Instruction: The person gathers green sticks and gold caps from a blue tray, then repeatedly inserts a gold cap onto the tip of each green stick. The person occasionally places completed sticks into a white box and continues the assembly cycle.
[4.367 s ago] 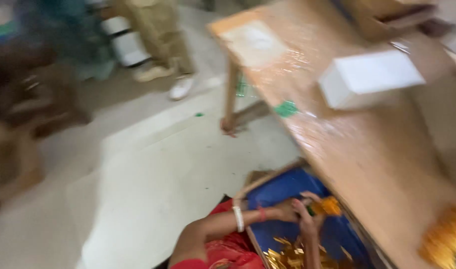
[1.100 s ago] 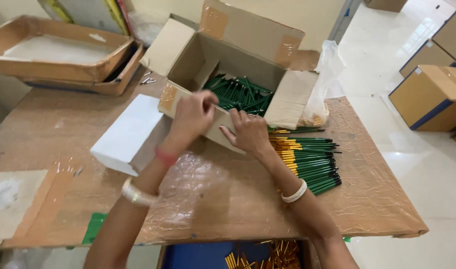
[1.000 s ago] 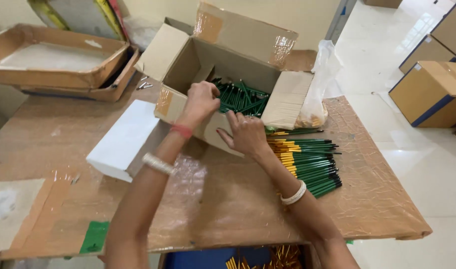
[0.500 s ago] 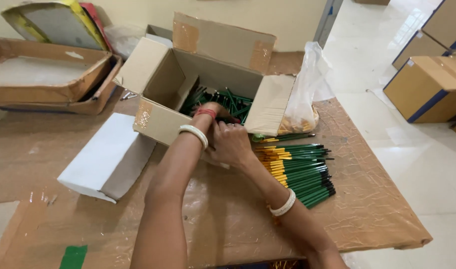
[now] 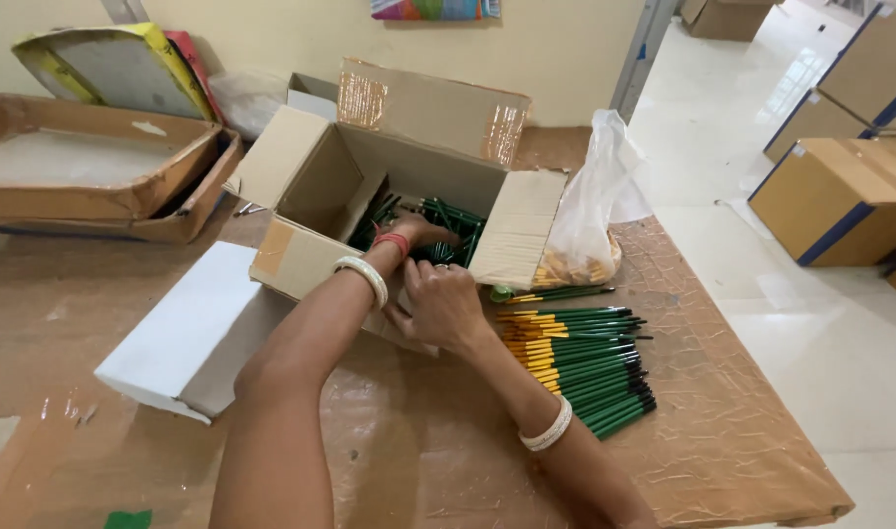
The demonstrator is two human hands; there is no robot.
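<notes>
1. Brown table (image 5: 389,460) under crinkled clear film, pale wall behind, cartons (image 5: 845,191) on the floor to the right.
2. Left hand (image 5: 421,233) down inside the open box (image 5: 316,191) — fingers sunk among the pens (image 5: 448,220) there, curled; clamped or merely touching, cannot tell.
3. Right hand (image 5: 440,306) at the near wall of the box, fingers bent together over its edge, apparently steadying it; nothing visibly pinched.
4. Outward: white bangles on both wrists, a red band on the left, forearms crossing just above the table.
5. More pens, green with yellow ends, laid in a neat row (image 5: 575,362) just right of the right hand; bag (image 5: 590,220) with yellow bits behind that row, leaning against the box flap.
6. White carton (image 5: 188,333) touching the box on the left; flat trays (image 5: 95,176) well beyond.
7. Handling, as a judgement: pens light, stiff, smooth — likely to roll or slip singly. Best gathered as a bundle round the middle of the barrels, ends aligned.
</notes>
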